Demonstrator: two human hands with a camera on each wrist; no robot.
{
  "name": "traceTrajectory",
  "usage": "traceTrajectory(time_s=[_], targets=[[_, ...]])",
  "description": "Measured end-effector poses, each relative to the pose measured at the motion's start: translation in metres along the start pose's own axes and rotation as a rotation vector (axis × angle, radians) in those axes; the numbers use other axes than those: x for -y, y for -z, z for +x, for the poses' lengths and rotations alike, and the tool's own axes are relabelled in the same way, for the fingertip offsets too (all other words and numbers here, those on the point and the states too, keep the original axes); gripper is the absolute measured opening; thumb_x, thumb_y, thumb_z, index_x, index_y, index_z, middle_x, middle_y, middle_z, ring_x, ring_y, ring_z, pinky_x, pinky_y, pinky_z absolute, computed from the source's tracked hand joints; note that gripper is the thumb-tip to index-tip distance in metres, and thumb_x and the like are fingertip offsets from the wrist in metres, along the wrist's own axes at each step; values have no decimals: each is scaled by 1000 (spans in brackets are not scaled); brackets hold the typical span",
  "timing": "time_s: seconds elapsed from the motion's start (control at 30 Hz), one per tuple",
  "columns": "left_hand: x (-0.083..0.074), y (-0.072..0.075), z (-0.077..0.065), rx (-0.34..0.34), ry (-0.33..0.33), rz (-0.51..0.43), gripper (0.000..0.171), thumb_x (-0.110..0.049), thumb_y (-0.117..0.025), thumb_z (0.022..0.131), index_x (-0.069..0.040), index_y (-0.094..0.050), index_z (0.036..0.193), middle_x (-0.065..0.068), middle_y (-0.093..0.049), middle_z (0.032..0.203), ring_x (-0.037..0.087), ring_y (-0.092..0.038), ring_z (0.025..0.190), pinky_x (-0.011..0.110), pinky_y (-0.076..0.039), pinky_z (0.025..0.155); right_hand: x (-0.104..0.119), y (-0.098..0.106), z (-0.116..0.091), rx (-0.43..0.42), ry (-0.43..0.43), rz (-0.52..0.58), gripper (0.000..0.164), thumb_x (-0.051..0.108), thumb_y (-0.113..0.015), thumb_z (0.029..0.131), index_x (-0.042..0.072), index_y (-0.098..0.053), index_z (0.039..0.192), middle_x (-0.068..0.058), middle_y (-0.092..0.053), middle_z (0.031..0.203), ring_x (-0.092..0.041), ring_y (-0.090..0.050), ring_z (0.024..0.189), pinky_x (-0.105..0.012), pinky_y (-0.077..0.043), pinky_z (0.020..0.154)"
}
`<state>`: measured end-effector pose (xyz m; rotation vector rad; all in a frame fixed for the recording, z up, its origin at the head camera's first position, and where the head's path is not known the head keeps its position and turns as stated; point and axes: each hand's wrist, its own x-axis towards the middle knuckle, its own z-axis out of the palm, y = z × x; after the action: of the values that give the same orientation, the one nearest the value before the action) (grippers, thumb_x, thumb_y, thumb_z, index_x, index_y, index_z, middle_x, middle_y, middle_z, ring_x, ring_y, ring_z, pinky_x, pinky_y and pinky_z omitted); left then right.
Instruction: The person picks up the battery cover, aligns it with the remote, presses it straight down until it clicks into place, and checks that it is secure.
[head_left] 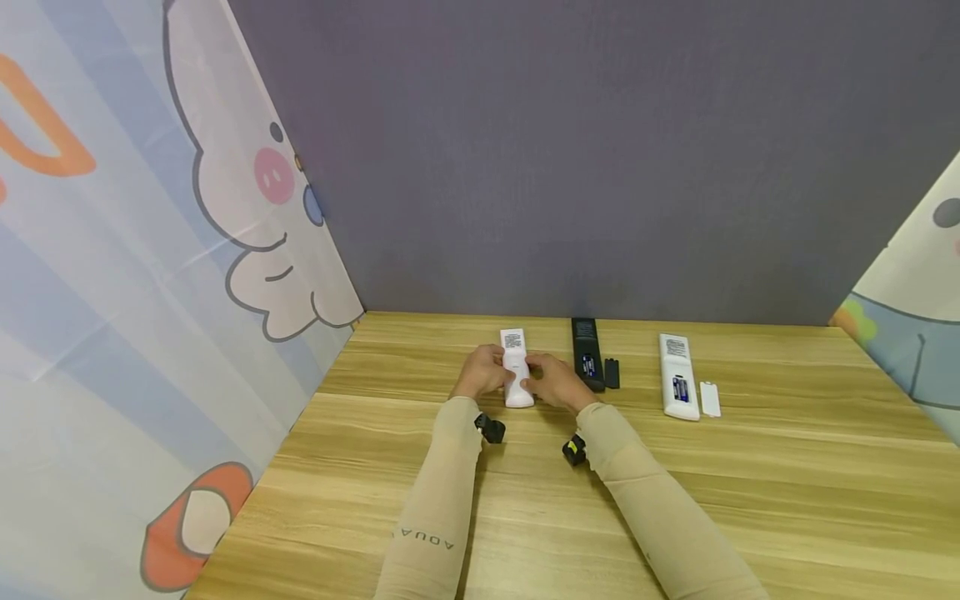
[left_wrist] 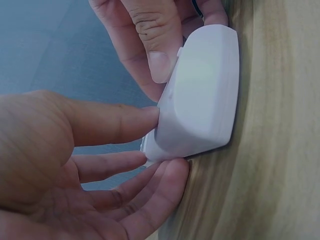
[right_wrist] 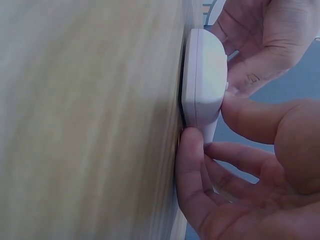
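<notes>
A white remote control [head_left: 513,340] lies back side up on the table, its printed label at the far end. My left hand [head_left: 482,372] grips it from the left, thumb on the back and fingers along the side. From the right, my right hand [head_left: 557,382] holds the same remote, with its thumb pressing the back near the other thumb. In the left wrist view the rounded near end of the white remote [left_wrist: 200,85] sits close on the wood. The right wrist view shows fingertips [right_wrist: 191,142] low against the remote's side.
Right of my hands lies a black remote [head_left: 586,337] with batteries showing, its black cover [head_left: 612,373] beside it. Farther right are another white remote [head_left: 676,358] with batteries showing and a white cover [head_left: 709,399]. A grey panel [head_left: 570,167] stands behind the wooden table [head_left: 540,517].
</notes>
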<state>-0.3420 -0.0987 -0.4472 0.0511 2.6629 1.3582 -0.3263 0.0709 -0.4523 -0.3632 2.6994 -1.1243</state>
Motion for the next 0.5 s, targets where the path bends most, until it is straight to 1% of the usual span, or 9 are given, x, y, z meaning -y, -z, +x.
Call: traceTrajectory(time_s=[0.1, 0.17, 0.27, 0.4, 0.5], targets=[[-1, 0, 0, 11, -15, 19, 51, -2, -72, 89, 1, -61, 138, 17, -71, 114, 18, -67, 85, 26, -54, 71, 1, 1, -1, 5, -2, -20, 55, 16, -64, 102, -2, -46, 151, -25, -45, 155, -41, -41, 146, -56, -36, 119], [-2, 0, 0, 16, -27, 36, 42, -2, -72, 89, 1, -66, 130, 16, -72, 107, 16, -63, 79, 24, -50, 66, 1, 1, -1, 10, -2, -28, 55, 17, -63, 102, -2, -46, 151, -26, -45, 155, -42, -41, 145, -56, -37, 118], [-2, 1, -1, 22, -38, 51, 32, -1, -71, 89, 1, -69, 121, 14, -71, 99, 16, -59, 76, 24, -47, 63, 1, 1, -1, 20, -5, -18, 55, 17, -62, 103, -1, -45, 152, -25, -44, 156, -42, -41, 145, -56, -38, 117], [-2, 1, -2, 23, -40, 60, 33, -1, -70, 90, 2, -69, 122, 12, -72, 99, 16, -60, 78, 24, -48, 65, 1, 0, -1, 25, -9, 12, 55, 16, -61, 103, -1, -44, 153, -25, -43, 157, -41, -41, 146, -55, -39, 116], [-2, 0, -2, 22, -40, 67, 29, -1, -69, 90, 2, -70, 119, 11, -71, 95, 17, -58, 77, 25, -46, 64, 2, 0, -2, 23, -3, 14, 55, 16, -61, 103, -2, -45, 152, -26, -43, 157, -42, -41, 146, -56, -39, 117]])
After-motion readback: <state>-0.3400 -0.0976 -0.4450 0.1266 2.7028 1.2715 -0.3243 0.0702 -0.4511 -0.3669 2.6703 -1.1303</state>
